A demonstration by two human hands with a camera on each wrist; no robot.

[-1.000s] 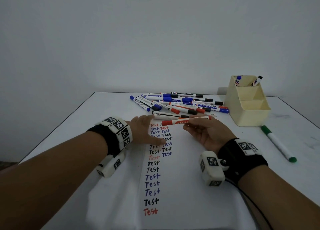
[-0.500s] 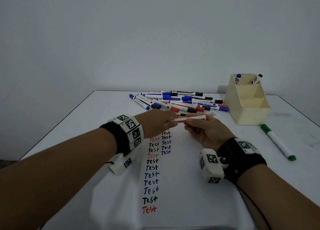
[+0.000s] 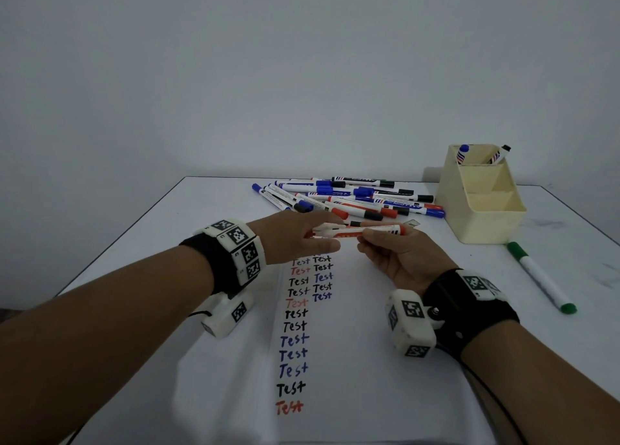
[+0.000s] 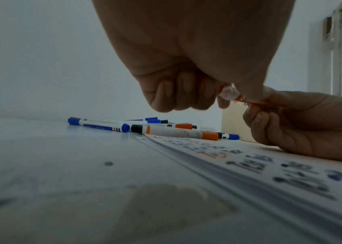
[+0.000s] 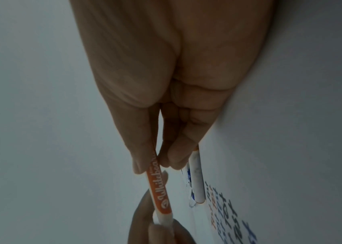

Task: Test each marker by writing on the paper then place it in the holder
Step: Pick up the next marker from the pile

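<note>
Both hands now share the red marker (image 3: 362,232) above the paper (image 3: 335,360): left hand (image 3: 295,239), flat on the sheet a second ago, pinches its cap end while right hand (image 3: 399,256) grips the barrel, so uncapping looks imminent.

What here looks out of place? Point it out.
The green marker lies alone right of the holder, apart from the marker pile across the table. Nothing looks spilled or damaged.
</note>
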